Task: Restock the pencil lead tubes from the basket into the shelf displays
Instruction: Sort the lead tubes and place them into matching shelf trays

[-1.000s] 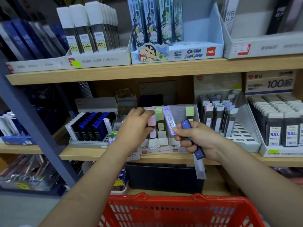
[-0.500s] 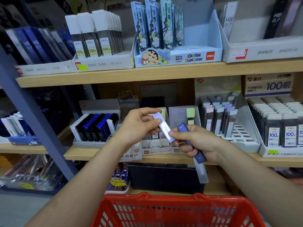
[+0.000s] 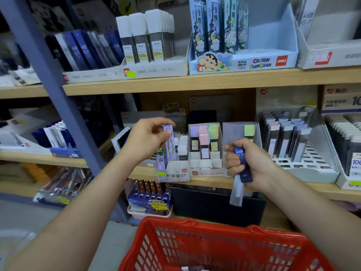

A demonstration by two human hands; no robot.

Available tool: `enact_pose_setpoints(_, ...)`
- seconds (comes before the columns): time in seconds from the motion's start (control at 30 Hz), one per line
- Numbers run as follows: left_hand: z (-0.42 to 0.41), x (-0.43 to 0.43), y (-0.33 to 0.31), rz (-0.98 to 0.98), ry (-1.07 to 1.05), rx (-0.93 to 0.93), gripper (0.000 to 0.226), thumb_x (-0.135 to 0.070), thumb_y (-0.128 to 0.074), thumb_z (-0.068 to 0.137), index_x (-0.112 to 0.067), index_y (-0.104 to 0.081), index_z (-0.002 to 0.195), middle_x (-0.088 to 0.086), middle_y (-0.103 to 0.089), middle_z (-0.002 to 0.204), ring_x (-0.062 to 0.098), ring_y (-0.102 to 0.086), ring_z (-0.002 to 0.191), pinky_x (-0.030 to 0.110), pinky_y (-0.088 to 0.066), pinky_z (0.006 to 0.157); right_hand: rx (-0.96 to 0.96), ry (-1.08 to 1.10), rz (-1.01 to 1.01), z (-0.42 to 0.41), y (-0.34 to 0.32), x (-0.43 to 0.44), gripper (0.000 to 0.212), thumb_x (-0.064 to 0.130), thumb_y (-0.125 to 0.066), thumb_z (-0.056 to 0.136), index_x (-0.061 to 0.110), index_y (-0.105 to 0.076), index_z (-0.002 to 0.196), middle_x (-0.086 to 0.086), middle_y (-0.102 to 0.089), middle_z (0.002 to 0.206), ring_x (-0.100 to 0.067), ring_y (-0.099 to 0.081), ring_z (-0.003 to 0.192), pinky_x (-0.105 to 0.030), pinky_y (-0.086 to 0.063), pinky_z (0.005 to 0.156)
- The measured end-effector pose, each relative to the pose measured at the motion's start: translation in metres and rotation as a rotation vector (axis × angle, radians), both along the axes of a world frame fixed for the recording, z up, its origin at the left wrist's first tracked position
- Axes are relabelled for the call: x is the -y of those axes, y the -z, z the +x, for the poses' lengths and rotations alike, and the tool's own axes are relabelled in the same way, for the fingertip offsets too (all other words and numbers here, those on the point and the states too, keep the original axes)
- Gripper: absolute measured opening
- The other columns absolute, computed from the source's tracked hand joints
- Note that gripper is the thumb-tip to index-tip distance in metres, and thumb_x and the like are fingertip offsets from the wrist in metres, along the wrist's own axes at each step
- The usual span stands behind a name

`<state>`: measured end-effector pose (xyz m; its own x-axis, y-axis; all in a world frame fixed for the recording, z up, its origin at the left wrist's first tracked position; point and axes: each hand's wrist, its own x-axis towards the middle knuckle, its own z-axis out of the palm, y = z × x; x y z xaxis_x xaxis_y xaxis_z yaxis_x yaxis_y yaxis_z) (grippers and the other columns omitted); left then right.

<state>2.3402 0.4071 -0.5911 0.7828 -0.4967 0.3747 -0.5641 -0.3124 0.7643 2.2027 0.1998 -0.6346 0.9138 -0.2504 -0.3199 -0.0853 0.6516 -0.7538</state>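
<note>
My left hand [image 3: 145,140] pinches a lilac lead tube [image 3: 169,142], held upright in front of the middle shelf, left of the pastel display box [image 3: 205,147]. My right hand [image 3: 248,163] grips a dark blue lead tube marked HB 0.7 [image 3: 243,166] and a clear tube [image 3: 236,190] that hangs below the fist. The red basket [image 3: 214,245] sits at the bottom of the view, below both hands.
The middle shelf [image 3: 211,180] carries several display boxes: a grey rack [image 3: 293,145] with pastel-capped tubes on the right and a white box [image 3: 173,171] below my left hand. The upper shelf holds a cartoon box [image 3: 244,61]. A blue-grey upright [image 3: 50,79] crosses the left side.
My left hand took the lilac tube from my right hand and carried it left. My right hand drew back right, still gripping the blue and clear tubes. The view moved closer and leftward.
</note>
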Motion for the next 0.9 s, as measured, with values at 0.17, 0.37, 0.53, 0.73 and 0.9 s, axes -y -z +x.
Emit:
enact_pose_setpoints(0.17, 0.001, -0.029, 0.01, 0.142, -0.067, 0.081, 0.017, -0.013, -0.068, 0.089, -0.025, -0.071, 0.1, 0.01, -0.072, 0.081, 0.016, -0.066, 0.067, 0.038, -0.058, 0.071, 0.016, -0.031, -0.022, 0.012, 0.003, -0.021, 0.023, 0.028, -0.043, 0.099, 0.014, -0.055, 0.086, 0.004, -0.038, 0.051, -0.006, -0.035, 0.037, -0.016, -0.028, 0.028)
enact_pose_setpoints(0.37, 0.006, -0.037, 0.028, 0.14, -0.079, 0.056, 0.021, -0.017, -0.071, 0.087, -0.034, -0.071, 0.098, -0.002, -0.073, 0.095, 0.014, -0.069, 0.087, 0.038, -0.056, 0.086, 0.019, -0.013, 0.06, 0.022, 0.007, -0.037, 0.022, 0.028, -0.043, 0.099, 0.014, -0.056, 0.089, 0.003, -0.04, 0.053, -0.006, -0.036, 0.041, -0.017, -0.031, 0.032)
enact_pose_setpoints(0.53, 0.01, -0.032, 0.047, 0.222, -0.086, 0.166, 0.027, -0.013, -0.071, 0.086, -0.021, -0.072, 0.111, -0.009, -0.06, 0.09, -0.001, -0.056, 0.078, 0.007, -0.044, 0.075, 0.024, 0.023, 0.117, 0.028, 0.007, -0.048, 0.026, 0.036, -0.045, 0.101, 0.015, -0.057, 0.092, 0.003, -0.041, 0.055, -0.006, -0.037, 0.042, -0.015, -0.031, 0.034)
enact_pose_setpoints(0.73, 0.007, -0.027, 0.055, 0.36, -0.169, 0.304, 0.036, -0.016, -0.073, 0.084, -0.023, -0.067, 0.119, -0.005, -0.049, 0.098, 0.008, -0.047, 0.083, 0.009, -0.033, 0.074, 0.076, 0.036, 0.248, 0.032, 0.003, -0.051, 0.032, 0.037, -0.046, 0.1, 0.014, -0.059, 0.084, 0.004, -0.037, 0.057, -0.006, -0.033, 0.043, -0.015, -0.028, 0.035)
enact_pose_setpoints(0.9, -0.048, 0.001, 0.034, 0.137, 0.094, -0.112, 0.009, -0.03, -0.06, 0.093, -0.022, -0.062, 0.097, -0.003, -0.069, 0.075, 0.012, -0.061, 0.062, 0.033, -0.053, 0.064, 0.145, 0.098, 0.294, 0.031, -0.004, -0.052, 0.026, 0.027, -0.043, 0.095, 0.012, -0.056, 0.079, 0.003, -0.039, 0.056, -0.008, -0.035, 0.044, -0.016, -0.03, 0.038)
